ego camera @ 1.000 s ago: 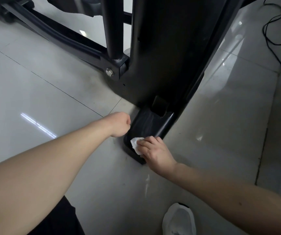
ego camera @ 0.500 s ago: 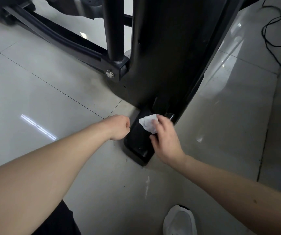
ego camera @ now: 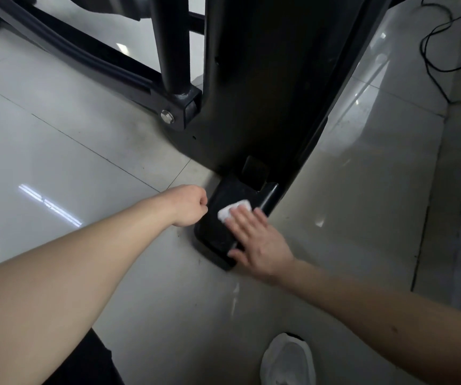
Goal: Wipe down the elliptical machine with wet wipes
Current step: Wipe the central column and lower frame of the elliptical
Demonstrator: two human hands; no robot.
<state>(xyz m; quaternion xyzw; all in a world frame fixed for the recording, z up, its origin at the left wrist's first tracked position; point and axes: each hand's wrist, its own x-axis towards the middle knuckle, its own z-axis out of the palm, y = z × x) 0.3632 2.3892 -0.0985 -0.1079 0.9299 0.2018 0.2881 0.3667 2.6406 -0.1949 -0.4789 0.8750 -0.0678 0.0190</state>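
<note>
the right hand is lying flat with straight fingers, pressing a small crumpled white wet wipe onto the black plastic end cap at the foot of the tall black elliptical machine. the wipe is showing under the fingertips, at the hand's 11 o'clock, and the thumb is reaching along the cap's lower edge. the left hand is staying clenched in a fist with nothing visible in it, just beside the cap at the cap's 9 o'clock. the cap is sitting on the glossy pale tiled floor. a silver hex bolt is showing on the frame joint at 11 o'clock from the cap. a thin black cable is trailing at the view's 2 o'clock, and a white shoe is standing at 5 o'clock.
</note>
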